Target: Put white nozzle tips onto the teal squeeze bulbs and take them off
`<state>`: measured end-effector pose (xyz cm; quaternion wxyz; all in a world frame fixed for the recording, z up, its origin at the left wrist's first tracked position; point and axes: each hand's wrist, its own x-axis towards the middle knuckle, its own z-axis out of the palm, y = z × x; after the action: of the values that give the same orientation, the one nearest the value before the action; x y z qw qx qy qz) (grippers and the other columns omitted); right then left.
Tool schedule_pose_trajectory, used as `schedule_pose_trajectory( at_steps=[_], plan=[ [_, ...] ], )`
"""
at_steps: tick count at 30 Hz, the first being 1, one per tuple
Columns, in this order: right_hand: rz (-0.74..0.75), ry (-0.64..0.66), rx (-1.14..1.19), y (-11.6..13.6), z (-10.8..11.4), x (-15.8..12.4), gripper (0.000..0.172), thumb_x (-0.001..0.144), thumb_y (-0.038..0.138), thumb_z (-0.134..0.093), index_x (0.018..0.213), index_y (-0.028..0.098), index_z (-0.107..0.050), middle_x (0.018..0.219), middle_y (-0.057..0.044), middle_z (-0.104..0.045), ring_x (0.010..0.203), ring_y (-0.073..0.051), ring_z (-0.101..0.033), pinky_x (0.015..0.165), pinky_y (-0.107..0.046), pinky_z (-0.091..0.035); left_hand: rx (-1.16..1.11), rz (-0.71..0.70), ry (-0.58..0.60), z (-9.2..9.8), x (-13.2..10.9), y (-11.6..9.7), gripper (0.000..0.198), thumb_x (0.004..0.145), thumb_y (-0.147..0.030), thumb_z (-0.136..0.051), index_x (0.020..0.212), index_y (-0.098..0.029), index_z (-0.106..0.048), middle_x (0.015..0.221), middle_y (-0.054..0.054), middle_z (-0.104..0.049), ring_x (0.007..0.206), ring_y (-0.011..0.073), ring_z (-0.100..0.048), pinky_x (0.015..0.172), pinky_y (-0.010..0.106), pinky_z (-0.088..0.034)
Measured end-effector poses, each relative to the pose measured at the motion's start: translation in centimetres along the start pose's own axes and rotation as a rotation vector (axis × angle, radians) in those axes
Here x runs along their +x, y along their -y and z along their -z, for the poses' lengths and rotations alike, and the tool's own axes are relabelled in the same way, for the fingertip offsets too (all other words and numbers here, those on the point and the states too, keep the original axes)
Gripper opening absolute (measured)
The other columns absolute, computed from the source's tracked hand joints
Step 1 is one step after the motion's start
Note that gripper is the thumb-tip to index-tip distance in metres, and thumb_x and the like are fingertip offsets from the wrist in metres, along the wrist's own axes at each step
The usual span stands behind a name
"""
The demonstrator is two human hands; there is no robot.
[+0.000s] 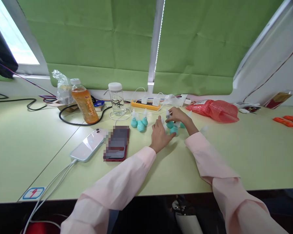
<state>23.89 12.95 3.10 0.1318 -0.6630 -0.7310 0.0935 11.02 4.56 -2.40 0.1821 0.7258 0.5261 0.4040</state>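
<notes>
Several small teal bulbs with clear pointed tips stand on the pale green table (234,156). Three of them form a cluster (139,123) to the left of my hands. My left hand (159,136) is closed around one teal bulb (174,130) at its fingertips. My right hand (178,115) pinches the clear tip of another teal bulb (170,123) just behind it. One more bulb (183,124) stands beside my right wrist. Both arms wear pink sleeves.
Two phones lie at the left, a white one (89,148) on a charging cable and a dark red one (116,144). Behind stand an orange drink bottle (85,102), a clear jar (116,98), a yellow power strip (146,104) and a red plastic bag (216,110).
</notes>
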Motion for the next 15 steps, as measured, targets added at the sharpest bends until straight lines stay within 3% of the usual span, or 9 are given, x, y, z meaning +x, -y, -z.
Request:
schedule_pose_trajectory(
  at_steps=[3,7,9,15],
  plan=[
    [-0.013,0.01,-0.042,-0.3,-0.1,0.1,0.027,0.054,0.029,-0.067,0.075,0.015,-0.056,0.071,-0.002,-0.058,0.058,-0.012,-0.053,0.047,-0.019,-0.038,-0.091,0.136,-0.07,-1.8,0.7,0.6,0.063,0.068,-0.029,-0.055,0.123,-0.017,-0.028,0.11,0.012,-0.053,0.1,0.0275,-0.047,0.074,0.035,-0.04],
    [-0.055,-0.005,-0.119,-0.4,0.0,-0.1,0.03,0.057,0.034,-0.066,0.078,0.016,-0.056,0.074,-0.005,-0.058,0.062,-0.014,-0.055,0.049,-0.02,-0.038,-0.118,0.144,-0.115,-2.4,2.0,1.5,0.024,0.079,-0.025,-0.04,0.099,-0.017,-0.049,0.083,0.009,-0.061,0.077,0.0221,-0.056,0.061,0.03,-0.04],
    [-0.065,-0.017,-0.154,-0.2,0.0,-0.1,0.031,0.057,0.036,-0.065,0.078,0.016,-0.056,0.077,-0.006,-0.058,0.066,-0.016,-0.055,0.05,-0.021,-0.038,-0.133,0.117,-0.133,-2.2,2.9,1.8,0.02,0.08,-0.028,-0.04,0.091,-0.016,-0.052,0.076,0.008,-0.061,0.07,0.0199,-0.056,0.06,0.029,-0.039],
    [-0.063,-0.038,-0.202,0.0,-0.2,0.1,0.033,0.057,0.036,-0.066,0.079,0.015,-0.055,0.08,-0.007,-0.059,0.071,-0.018,-0.057,0.053,-0.022,-0.039,-0.171,0.013,-0.15,-1.6,6.2,3.0,0.021,0.075,-0.031,-0.049,0.09,-0.017,-0.054,0.078,0.005,-0.061,0.072,0.0169,-0.055,0.063,0.026,-0.038]
  ],
)
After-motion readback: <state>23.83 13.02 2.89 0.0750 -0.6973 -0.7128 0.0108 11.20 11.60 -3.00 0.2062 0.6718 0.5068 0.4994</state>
